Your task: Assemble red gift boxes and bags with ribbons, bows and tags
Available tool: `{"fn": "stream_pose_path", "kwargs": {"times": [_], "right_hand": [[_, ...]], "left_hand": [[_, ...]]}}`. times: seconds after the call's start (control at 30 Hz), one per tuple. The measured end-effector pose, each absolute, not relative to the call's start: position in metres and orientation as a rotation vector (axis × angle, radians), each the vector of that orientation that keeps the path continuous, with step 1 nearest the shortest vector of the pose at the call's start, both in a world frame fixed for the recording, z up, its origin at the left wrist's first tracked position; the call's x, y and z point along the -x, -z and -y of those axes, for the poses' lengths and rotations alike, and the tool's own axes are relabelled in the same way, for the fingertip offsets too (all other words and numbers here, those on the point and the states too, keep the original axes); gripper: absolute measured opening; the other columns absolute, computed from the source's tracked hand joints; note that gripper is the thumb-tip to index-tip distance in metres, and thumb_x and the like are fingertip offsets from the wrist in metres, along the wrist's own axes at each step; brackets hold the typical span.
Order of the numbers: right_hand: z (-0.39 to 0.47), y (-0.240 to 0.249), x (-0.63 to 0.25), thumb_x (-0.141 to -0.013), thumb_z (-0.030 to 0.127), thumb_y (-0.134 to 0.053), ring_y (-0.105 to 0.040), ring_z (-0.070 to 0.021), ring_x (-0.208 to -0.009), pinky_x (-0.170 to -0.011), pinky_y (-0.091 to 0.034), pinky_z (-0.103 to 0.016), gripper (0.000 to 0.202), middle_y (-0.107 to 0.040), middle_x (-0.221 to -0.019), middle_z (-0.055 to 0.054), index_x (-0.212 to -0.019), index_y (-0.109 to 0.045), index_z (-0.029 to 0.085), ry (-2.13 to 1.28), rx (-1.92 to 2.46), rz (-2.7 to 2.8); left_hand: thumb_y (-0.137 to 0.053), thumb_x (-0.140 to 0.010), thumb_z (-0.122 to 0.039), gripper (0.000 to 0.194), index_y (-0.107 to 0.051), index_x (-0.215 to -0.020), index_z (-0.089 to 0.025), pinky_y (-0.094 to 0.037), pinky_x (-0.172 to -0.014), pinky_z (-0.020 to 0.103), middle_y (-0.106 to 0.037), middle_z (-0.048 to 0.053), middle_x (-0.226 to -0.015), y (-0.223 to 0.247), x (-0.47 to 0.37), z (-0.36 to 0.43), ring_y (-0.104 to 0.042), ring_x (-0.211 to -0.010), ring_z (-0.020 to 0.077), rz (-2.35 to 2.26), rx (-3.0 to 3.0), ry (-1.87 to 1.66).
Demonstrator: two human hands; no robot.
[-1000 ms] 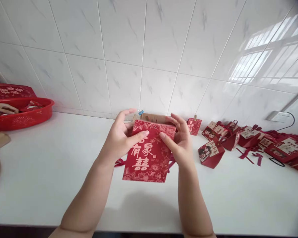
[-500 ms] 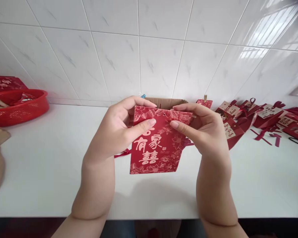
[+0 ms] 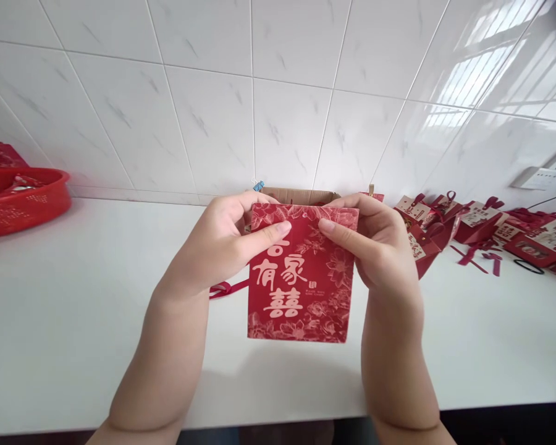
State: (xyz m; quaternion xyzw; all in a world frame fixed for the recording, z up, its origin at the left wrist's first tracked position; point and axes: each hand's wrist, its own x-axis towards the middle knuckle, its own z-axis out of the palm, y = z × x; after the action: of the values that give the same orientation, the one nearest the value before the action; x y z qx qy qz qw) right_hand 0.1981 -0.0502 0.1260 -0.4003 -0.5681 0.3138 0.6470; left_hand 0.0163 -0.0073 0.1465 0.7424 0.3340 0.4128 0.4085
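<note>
Between my two hands hangs a red paper gift bag (image 3: 322,266), printed with pale flowers and large Chinese characters, its front facing me above the white table. My left hand (image 3: 241,238) grips its upper left edge, thumb on the front and fingers behind. On the upper right edge, my right hand (image 3: 373,238) pinches in the same way. A small hole shows near the middle of the top edge. The fingers behind are mostly hidden. A dark red ribbon (image 3: 227,288) lies on the table behind my left wrist.
Behind my hands, a cardboard box (image 3: 301,196) stands against the tiled wall. Several red gift boxes with ribbons (image 3: 479,219) crowd the right side, near a black ring (image 3: 529,266) and a power socket (image 3: 537,178). A red plastic basket (image 3: 32,207) stands at far left.
The bag now faces me more squarely and sits slightly lower and nearer. My view has turned a little to the right. Another person's hand and arm at far left have left the view.
</note>
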Motion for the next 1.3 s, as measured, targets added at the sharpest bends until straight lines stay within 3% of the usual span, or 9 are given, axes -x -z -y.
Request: {"fn": "stream_pose_path", "kwargs": {"times": [0.23, 0.4, 0.7, 0.9, 1.07, 1.3], "right_hand": [[0.047, -0.13, -0.2, -0.075, 0.037, -0.072, -0.068, -0.0167, -0.067, -0.059, -0.056, -0.029, 0.017, -0.07, -0.077, -0.001, -0.081, -0.068, 0.022, -0.965, 0.931, 1.227], [0.039, -0.124, -0.204, -0.074, 0.042, -0.073, -0.062, -0.013, -0.057, -0.049, -0.049, -0.023, 0.023, -0.068, -0.067, -0.001, -0.073, -0.067, 0.019, -0.972, 0.925, 1.222], [0.029, -0.116, -0.216, -0.072, 0.044, -0.073, -0.056, -0.0109, -0.053, -0.045, -0.043, -0.022, 0.03, -0.06, -0.06, 0.001, -0.065, -0.061, 0.018, -0.9, 1.019, 1.367], [0.031, -0.121, -0.224, -0.076, 0.041, -0.069, -0.053, -0.0094, -0.055, -0.049, -0.04, -0.023, 0.026, -0.058, -0.061, 0.001, -0.067, -0.063, 0.017, -0.868, 1.139, 1.613], [0.024, -0.116, -0.222, -0.076, 0.038, -0.068, -0.059, -0.0123, -0.069, -0.056, -0.044, -0.024, 0.022, -0.066, -0.08, -0.002, -0.082, -0.066, 0.018, -0.726, 1.17, 1.75], [0.015, -0.111, -0.22, -0.08, 0.031, -0.065, -0.059, -0.0139, -0.078, -0.068, -0.046, -0.028, 0.014, -0.064, -0.085, -0.002, -0.074, -0.064, 0.018, -0.523, 1.236, 1.773]], "left_hand": [[-0.067, -0.078, -0.038, 0.022, -0.063, -0.086, -0.018, -0.053, -0.058, 0.028, -0.068, 0.004, -0.077, -0.146, -0.015, 0.0, -0.067, -0.067, 0.0179, -0.829, -1.935, -0.981], [-0.067, -0.077, -0.039, 0.023, -0.065, -0.087, -0.018, -0.052, -0.059, 0.028, -0.068, 0.003, -0.073, -0.143, -0.015, -0.003, -0.066, -0.066, 0.0176, -0.853, -1.983, -0.978], [-0.065, -0.075, -0.039, 0.018, -0.067, -0.077, -0.021, -0.053, -0.061, 0.03, -0.07, 0.001, -0.076, -0.14, -0.013, -0.015, -0.065, -0.067, 0.0178, -0.871, -2.123, -0.868], [-0.066, -0.071, -0.039, 0.017, -0.069, -0.074, -0.023, -0.054, -0.063, 0.034, -0.069, 0.001, -0.07, -0.138, -0.015, -0.024, -0.064, -0.061, 0.0181, -0.964, -2.172, -0.727], [-0.066, -0.069, -0.04, 0.018, -0.072, -0.074, -0.024, -0.053, -0.061, 0.034, -0.066, -0.001, -0.064, -0.135, -0.02, -0.03, -0.061, -0.056, 0.0167, -1.033, -2.206, -0.708], [-0.067, -0.069, -0.047, 0.026, -0.073, -0.08, -0.025, -0.052, -0.061, 0.031, -0.066, -0.001, -0.068, -0.126, -0.025, -0.039, -0.06, -0.059, 0.0157, -1.023, -2.303, -0.753]]}}
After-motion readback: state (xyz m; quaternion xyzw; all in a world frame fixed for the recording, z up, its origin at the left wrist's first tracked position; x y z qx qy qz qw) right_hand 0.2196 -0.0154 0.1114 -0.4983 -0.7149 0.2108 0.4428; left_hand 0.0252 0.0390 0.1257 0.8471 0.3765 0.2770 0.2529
